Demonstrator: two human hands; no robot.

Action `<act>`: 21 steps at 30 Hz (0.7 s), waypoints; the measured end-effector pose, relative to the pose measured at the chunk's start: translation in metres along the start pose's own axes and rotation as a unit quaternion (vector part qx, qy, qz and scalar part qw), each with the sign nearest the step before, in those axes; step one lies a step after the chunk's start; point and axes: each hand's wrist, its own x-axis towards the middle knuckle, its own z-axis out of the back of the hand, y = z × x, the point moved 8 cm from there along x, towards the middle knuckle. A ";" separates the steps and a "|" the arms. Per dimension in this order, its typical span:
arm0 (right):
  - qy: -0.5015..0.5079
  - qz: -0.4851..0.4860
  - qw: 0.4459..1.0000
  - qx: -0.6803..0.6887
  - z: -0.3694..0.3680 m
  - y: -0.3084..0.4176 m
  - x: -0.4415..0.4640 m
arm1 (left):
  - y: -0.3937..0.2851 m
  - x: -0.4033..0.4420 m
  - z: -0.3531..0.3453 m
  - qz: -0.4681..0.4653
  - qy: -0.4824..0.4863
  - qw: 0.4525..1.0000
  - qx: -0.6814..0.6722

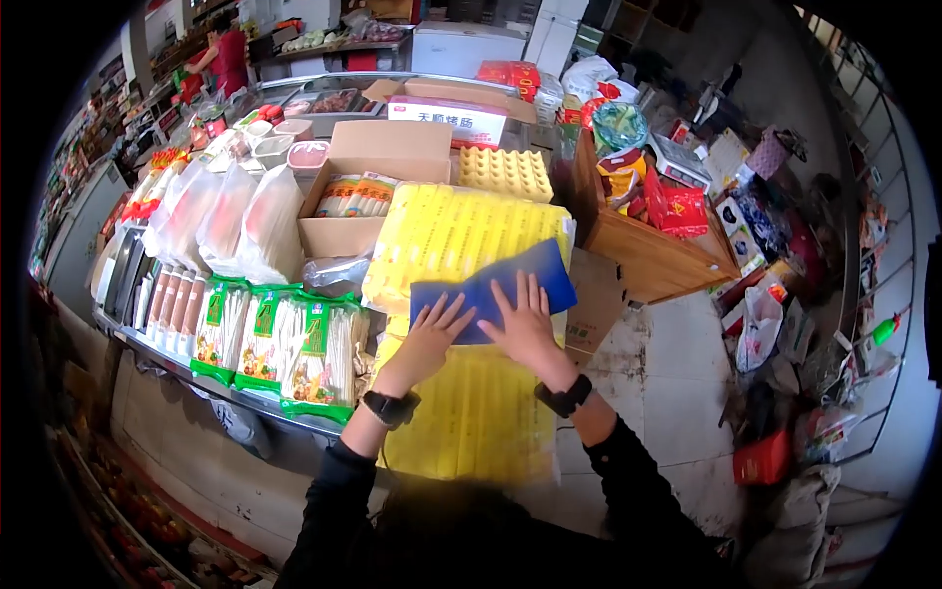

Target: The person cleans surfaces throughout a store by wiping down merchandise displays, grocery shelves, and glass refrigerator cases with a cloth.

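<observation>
A blue sheet, perhaps a folded cloth, lies over stacked yellow plastic-wrapped packs. My left hand rests on its left end with the fingers spread. On its middle and right part lies my right hand, palm down and fingers apart. Neither hand is closed around anything. More yellow wrapping hangs or stands below the sheet, closer to my body. The sheet's underside and what is inside the packs are hidden.
Green-trimmed noodle packs and white plastic bags stand at the left. Behind are an open cardboard box and a yellow egg tray. A wooden desk stands right. Another person is far back left.
</observation>
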 end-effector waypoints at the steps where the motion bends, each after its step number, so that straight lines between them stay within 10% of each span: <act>1: 0.015 -0.014 1.000 -0.010 0.001 0.005 0.004 | 0.000 -0.005 0.006 0.010 -0.002 1.000 0.028; 21: 0.153 -0.127 0.980 -0.027 -0.070 0.027 0.236 | 0.223 0.097 0.016 0.067 -0.072 0.994 -0.051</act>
